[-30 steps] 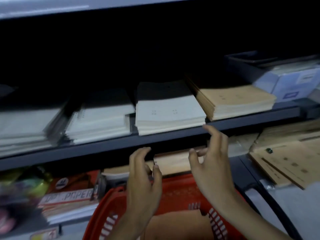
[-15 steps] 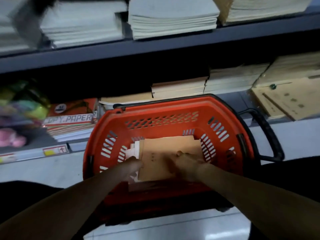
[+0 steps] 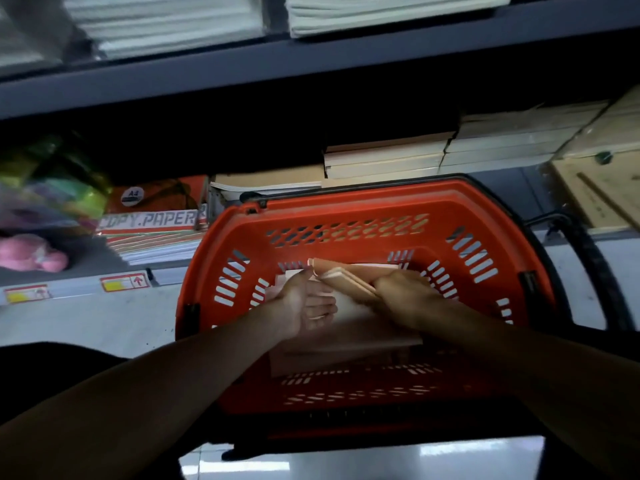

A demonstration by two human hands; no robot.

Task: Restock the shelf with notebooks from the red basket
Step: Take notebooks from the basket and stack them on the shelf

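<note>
One red basket (image 3: 346, 209). Two hands in it, a left hand (image 3: 298, 303) and a right hand (image 3: 405, 292), both gripping a thin bundle of notebooks (image 3: 346, 276), perhaps three, too blurred to count surely. At least two white stacks (image 3: 381, 12) on the upper shelf (image 3: 311, 60). One copy paper pack (image 3: 152, 220), two price labels (image 3: 124, 282) and one pink toy (image 3: 31, 252) at the left.

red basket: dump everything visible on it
The red basket looks like orange-red plastic, with a rounded rim and slotted walls and floor. It sits upright before the lower shelf, open top toward the camera. One black handle hangs out on its right; another lies along the far rim. Tan notebooks lie inside. The left hand and right hand reach in and grip a bundle of them. What supports the basket is hidden.
</note>
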